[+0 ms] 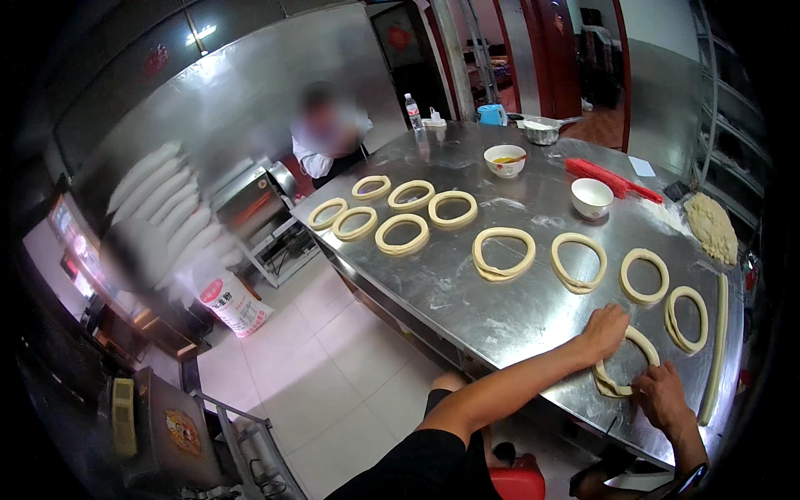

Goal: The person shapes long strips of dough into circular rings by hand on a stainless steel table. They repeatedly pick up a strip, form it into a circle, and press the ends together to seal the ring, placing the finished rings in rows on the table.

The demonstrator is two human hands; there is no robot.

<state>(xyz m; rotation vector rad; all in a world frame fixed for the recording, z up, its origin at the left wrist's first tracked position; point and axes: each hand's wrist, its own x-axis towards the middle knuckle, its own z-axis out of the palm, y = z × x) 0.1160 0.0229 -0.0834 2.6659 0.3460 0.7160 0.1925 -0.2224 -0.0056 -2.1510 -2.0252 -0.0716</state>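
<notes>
A pale dough ring point(611, 386) lies on the steel table point(454, 310) close to its front edge, at the lower right. My left hand point(606, 331) is curled over the ring's upper left side, knuckles up. At the ring's lower right, my right hand point(658, 395) pinches the dough with bent fingers. Part of the ring is hidden beneath both hands. Just beyond my hands lie two more rings, one farther off point(644, 276) and one to the right point(687, 320). A long straight dough strip point(714, 354) runs along the table's right side.
Several more dough rings point(402, 235) spread leftward. At the back stand a white bowl point(592, 198), a bowl with yellow liquid point(505, 161), a red tool point(602, 177), a metal pan point(542, 131) and a bottle point(413, 111). A dough lump point(711, 229) sits far right. Another person point(329, 137) is beyond the table.
</notes>
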